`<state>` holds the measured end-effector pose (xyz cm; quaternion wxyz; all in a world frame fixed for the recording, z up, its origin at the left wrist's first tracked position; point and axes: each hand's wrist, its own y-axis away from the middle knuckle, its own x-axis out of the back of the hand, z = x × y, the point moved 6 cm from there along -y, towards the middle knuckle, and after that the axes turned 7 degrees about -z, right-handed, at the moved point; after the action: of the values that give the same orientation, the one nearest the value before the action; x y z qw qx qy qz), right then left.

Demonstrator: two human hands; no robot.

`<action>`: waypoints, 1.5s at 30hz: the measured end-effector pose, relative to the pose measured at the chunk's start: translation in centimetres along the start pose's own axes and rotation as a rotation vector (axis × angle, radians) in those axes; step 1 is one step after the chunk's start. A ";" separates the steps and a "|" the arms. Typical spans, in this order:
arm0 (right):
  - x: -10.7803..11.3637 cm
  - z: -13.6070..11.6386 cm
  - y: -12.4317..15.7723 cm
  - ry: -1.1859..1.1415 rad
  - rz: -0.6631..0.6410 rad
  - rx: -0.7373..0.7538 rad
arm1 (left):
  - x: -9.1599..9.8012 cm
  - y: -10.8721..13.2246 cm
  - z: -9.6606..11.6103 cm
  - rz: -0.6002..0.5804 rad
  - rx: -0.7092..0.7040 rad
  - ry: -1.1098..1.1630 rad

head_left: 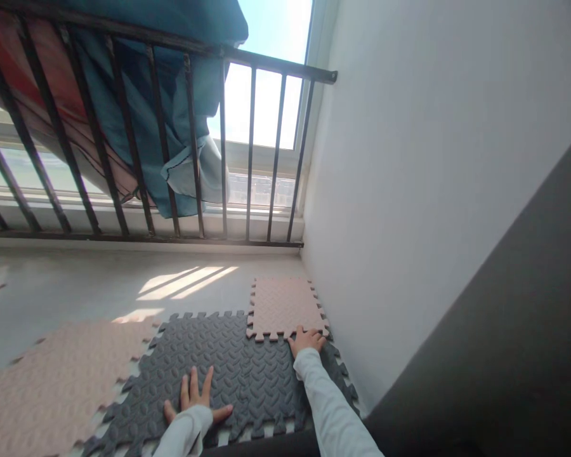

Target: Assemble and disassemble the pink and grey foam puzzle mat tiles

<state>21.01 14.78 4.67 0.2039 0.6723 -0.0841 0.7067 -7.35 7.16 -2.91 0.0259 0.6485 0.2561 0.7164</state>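
My left hand (195,400) lies flat with its fingers spread on a dark grey interlocking foam mat (200,346). At the near edge of a pink foam mat tile (285,304), my right hand (307,341) rests with fingers apart, its fingertips touching the toothed border. This pink tile sits close to the wall, its near edge overlapping or meeting the grey mat; which of the two I cannot tell. A visible seam divides the grey area into joined tiles.
A larger pink mat area (61,381) lies to the left, with a gap of floor beside the grey. A white wall (409,158) rises on the right. Ahead, a dark metal railing (276,62) crosses the window, with blue cloth (181,114) hung over it.
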 end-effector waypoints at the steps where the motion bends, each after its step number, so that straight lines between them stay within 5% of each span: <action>1: 0.2 -0.3 -0.6 0.000 0.002 -0.001 | 0.0 0.1 0.0 0.009 -0.018 0.011; 10: 1.1 -2.2 -5.2 -0.023 -0.001 0.022 | -0.6 0.2 -0.1 0.051 -0.019 0.006; 22: 1.2 -2.9 -7.7 -0.011 0.000 0.088 | -0.9 0.1 -0.2 0.019 -0.025 0.022; 33: 0.9 -3.0 -7.9 -0.019 -0.130 0.088 | -0.3 0.6 0.0 -0.026 -0.021 0.050; 39: 0.3 -6.8 -5.3 -0.052 -0.075 0.407 | -0.3 0.4 -0.2 -0.007 -0.040 0.038; 45: -0.6 -8.2 -4.5 -0.041 -0.193 0.424 | 0.3 1.1 0.1 -0.035 -0.015 0.025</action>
<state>15.33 21.97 2.67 0.1230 0.7192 0.1269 0.6720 -7.02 6.40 -2.17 0.0400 0.6349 0.2624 0.7256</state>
